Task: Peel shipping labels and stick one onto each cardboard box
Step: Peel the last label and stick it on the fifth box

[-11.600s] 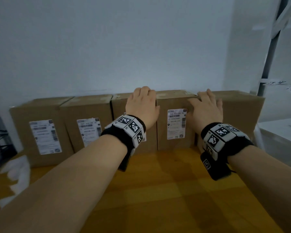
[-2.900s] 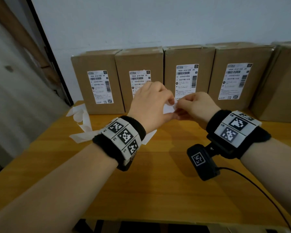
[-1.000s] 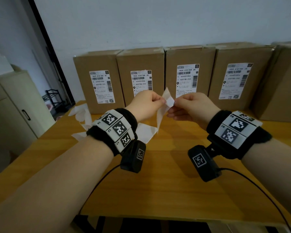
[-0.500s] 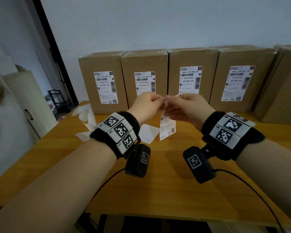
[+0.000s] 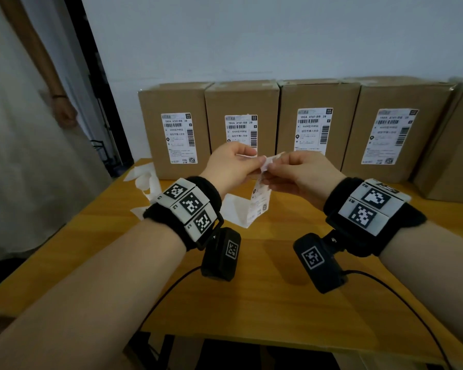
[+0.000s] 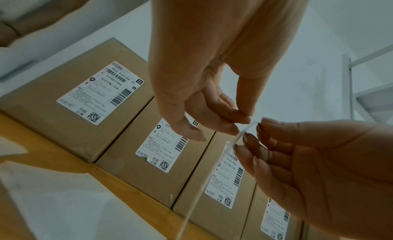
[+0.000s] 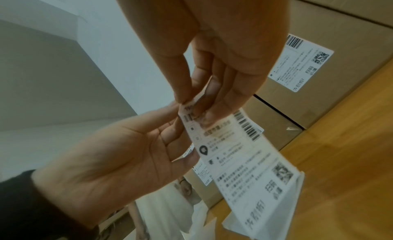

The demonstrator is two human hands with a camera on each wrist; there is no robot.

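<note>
A white printed shipping label (image 5: 260, 202) hangs in the air over the wooden table (image 5: 265, 297), still on its backing. My left hand (image 5: 253, 162) and right hand (image 5: 270, 170) both pinch its top edge. In the right wrist view the right hand (image 7: 196, 106) bends the label (image 7: 244, 159) at its top corner while the left hand (image 7: 174, 124) holds beside it. The left wrist view shows the label (image 6: 242, 134) edge-on between the left hand (image 6: 231, 126) and the right fingers (image 6: 253, 139). Several cardboard boxes (image 5: 175, 102) stand against the wall, each with a label. The box (image 5: 457, 145) at far right shows none.
Loose white backing strips (image 5: 145, 180) lie at the table's left rear, and one sheet (image 5: 235, 212) lies under my hands. Another person in light clothing (image 5: 24, 145) stands left of the table. Cables trail from both wrist cameras across the near table edge.
The label has swung from edge-up between my hands to hanging down with its print towards me. Both hands kept their pinch. The person at left has come closer into view.
</note>
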